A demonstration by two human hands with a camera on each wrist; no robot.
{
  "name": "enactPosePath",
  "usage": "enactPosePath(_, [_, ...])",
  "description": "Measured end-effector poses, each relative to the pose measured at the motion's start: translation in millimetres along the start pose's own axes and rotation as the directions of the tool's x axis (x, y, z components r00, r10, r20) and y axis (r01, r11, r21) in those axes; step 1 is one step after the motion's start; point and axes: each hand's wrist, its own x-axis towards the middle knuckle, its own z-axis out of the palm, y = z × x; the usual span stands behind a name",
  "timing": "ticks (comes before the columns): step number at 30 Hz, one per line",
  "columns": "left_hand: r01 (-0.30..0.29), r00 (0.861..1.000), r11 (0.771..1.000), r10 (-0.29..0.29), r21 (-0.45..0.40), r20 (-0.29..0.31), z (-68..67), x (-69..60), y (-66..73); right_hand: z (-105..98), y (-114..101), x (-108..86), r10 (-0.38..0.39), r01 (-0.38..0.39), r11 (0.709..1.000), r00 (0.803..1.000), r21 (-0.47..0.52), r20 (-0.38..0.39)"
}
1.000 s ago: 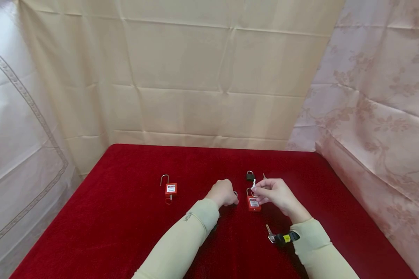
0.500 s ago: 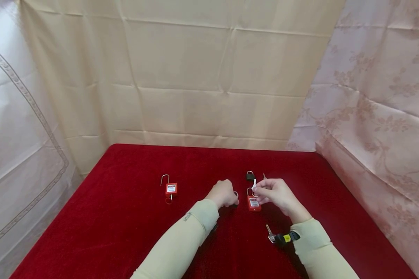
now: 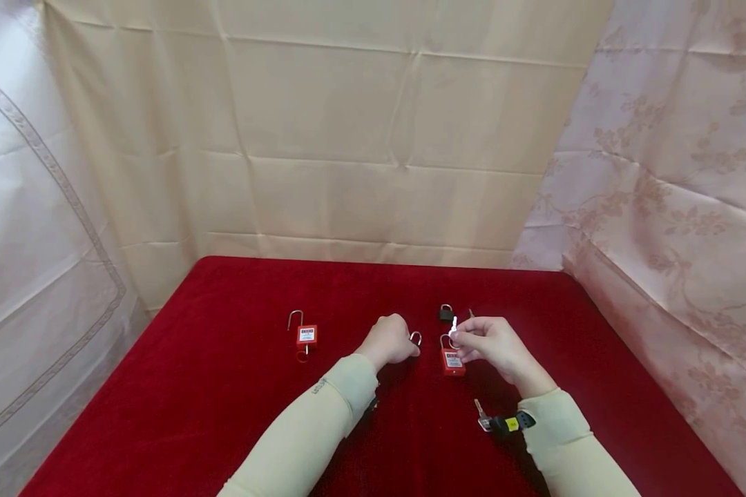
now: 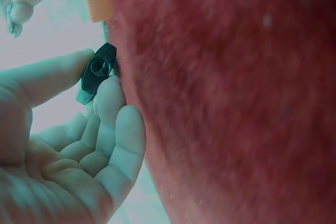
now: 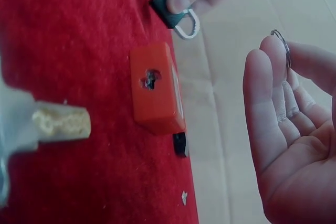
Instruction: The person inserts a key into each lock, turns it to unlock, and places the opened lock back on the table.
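My left hand pinches a small black padlock between thumb and fingers, with its keyhole end showing in the left wrist view. Its silver shackle looks closed. My right hand pinches a small key on a thin metal ring; the right wrist view shows the ring at my fingertips. Just below that hand, a red padlock with a white label lies on the cloth, its keyhole end facing the right wrist camera. The two hands are apart, on either side of the red padlock's shackle.
Behind the red padlock lies another black padlock, with a key beside it. Another key lies near my right wrist. To the left, a second red padlock has its shackle raised. Red cloth covers the table.
My left hand has shifted slightly left with the black padlock, and more of its shackle shows. My right hand has stayed nearly still with the key.
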Motion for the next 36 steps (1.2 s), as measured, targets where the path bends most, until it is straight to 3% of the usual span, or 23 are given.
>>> enactPosePath(8, [-0.099,0.994,0.991,0.094,-0.091,-0.059,-23.6,-4.8,-0.5,4.0,-6.8,-0.3,-0.020,0.019,0.999,1.000,0.044,0.023])
enactPosePath(14, [-0.153,0.986,0.972,0.139,-0.181,-0.088,-39.1,-12.9,-0.2,7.2,-17.9,-2.7,-0.073,0.071,0.996,0.996,0.049,0.043])
enactPosePath(18, [-0.178,0.982,0.947,0.152,-0.269,-0.115,-48.1,-16.8,-4.5,12.4,-25.6,-4.4,-0.100,0.097,0.992,0.994,0.081,0.042])
enactPosePath(28, [-0.197,0.979,0.858,0.150,-0.475,-0.137,-71.4,-29.3,-17.4,31.5,-42.3,-3.4,-0.173,0.159,0.974,0.981,0.160,0.082])
enactPosePath(36, [-0.204,0.978,0.800,0.142,-0.565,-0.152,-76.5,-36.2,-27.1,43.4,-45.1,-3.4,-0.176,0.149,0.971,0.975,0.187,0.135])
